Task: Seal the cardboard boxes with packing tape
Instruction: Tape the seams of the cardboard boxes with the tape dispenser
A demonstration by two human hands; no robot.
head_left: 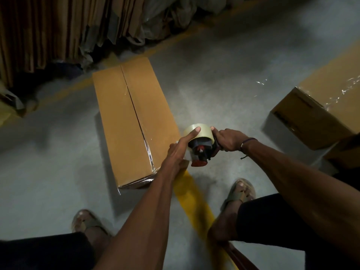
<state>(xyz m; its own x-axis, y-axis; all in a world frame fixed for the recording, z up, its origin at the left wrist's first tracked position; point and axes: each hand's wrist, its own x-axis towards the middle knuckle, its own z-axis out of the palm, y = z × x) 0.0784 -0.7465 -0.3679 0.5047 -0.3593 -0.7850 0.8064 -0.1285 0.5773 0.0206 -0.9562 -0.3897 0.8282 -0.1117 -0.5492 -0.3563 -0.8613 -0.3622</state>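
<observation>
The right hand [227, 140] clenches the tape dispenser [201, 148]; the left hand [180, 151] pinches the tape end. Pull it straight over the box [124, 121] seam.

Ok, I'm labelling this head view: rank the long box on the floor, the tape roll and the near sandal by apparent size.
1. Long brown cardboard box, clearly largest.
2. and 3. Clear packing tape roll and grey-green sandal: similar, and distance from the camera differs, so unranked.
</observation>
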